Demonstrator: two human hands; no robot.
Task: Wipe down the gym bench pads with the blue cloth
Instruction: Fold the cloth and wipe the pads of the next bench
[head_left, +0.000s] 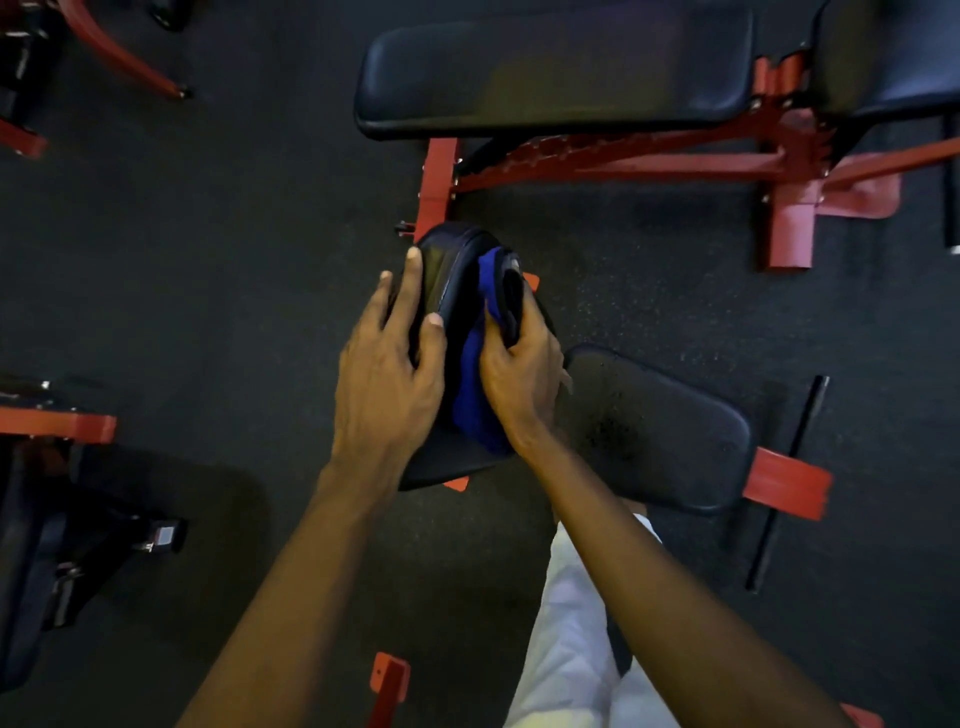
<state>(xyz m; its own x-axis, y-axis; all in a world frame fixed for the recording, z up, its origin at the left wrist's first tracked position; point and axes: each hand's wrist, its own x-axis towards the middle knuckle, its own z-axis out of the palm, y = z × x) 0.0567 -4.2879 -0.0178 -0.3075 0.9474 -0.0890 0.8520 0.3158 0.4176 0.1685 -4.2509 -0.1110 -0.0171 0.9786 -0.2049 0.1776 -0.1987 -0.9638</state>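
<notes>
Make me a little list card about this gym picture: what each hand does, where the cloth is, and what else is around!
left hand: rests on the raised pad, fingers straight
right hand: grips the blue cloth
blue cloth: pressed against the raised pad
seat pad: lower, to the right, with speckled marks
other bench: farther away, black pad on a red frame
floor: dark

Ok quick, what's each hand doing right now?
Left hand: open, fingers flat against the upright bench pad.
Right hand: gripping the blue cloth on that pad.
</notes>
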